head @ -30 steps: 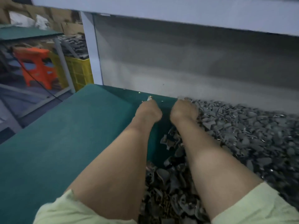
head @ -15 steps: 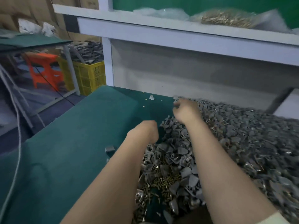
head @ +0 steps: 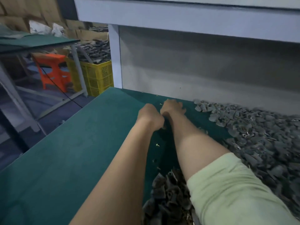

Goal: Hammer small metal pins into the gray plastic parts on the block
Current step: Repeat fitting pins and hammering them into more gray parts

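Pale green sleeve (head: 227, 184) on right arm, nearest. Gray plastic parts (head: 167, 195) heaped beside it on green-covered bench (head: 65, 151), the heap running along the right side to the back. Small brass pins (head: 157, 145) loose between forearms. Left hand (head: 150, 116): fingers curled, contents hidden. Right hand (head: 172, 107) just beyond, fingers bent down to bench; grip cannot be told. Yellow plastic crate (head: 99, 77) far left.

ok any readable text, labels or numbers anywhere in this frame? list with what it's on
No readable text in this view.
The yellow perforated plastic crate shows no print.
The brown cardboard boxes are blurred, and no lettering can be made out.
The orange plastic stool, white metal shelf beam and green table mat carry no markings.
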### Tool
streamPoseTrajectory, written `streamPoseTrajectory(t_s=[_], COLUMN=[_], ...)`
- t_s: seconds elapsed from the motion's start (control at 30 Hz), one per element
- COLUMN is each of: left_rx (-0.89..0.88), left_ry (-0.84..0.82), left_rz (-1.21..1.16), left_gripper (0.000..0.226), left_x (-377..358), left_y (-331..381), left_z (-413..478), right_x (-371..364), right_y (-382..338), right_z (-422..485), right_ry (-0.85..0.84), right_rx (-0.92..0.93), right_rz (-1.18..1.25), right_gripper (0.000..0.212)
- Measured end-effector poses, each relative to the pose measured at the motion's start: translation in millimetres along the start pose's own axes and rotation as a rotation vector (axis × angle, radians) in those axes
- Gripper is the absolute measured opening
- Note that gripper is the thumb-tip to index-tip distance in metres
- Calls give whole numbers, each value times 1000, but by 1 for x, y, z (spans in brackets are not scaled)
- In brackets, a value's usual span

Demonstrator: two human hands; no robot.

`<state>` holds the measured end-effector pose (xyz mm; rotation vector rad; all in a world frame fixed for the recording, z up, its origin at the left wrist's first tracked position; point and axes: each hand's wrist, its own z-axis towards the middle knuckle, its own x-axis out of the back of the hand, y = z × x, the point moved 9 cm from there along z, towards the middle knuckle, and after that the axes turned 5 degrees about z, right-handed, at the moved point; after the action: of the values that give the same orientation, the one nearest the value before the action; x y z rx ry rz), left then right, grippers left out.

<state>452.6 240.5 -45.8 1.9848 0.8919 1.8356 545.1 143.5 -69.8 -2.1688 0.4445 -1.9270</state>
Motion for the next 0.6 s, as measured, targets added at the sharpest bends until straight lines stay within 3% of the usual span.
streamPoseTrajectory(t_s=[0.13, 0.2, 0.3, 0.47, 0.6], left_rx=[51, 62, 101, 146, 99], left_ry=[30, 77, 90, 47, -15], left_rz=[-357, -536, -656, -824, -996], left_gripper=[10, 8, 12, 14, 11], left_x=[10, 20, 23, 23, 10], left_y=[-6, -4, 1, 17, 24], left_z=[-14, -33, -67, -146, -219], right_x=[23, 36, 55, 90, 100], right_y=[7, 14, 16, 37, 69], right_z=[-19, -36, -78, -190, -287], right_ry=[206, 211, 154, 106, -24], right_rx=[26, 37, 94, 130, 157], right_rz=[172, 338, 525, 889, 1071], right_gripper=[24, 7, 28, 26, 27])
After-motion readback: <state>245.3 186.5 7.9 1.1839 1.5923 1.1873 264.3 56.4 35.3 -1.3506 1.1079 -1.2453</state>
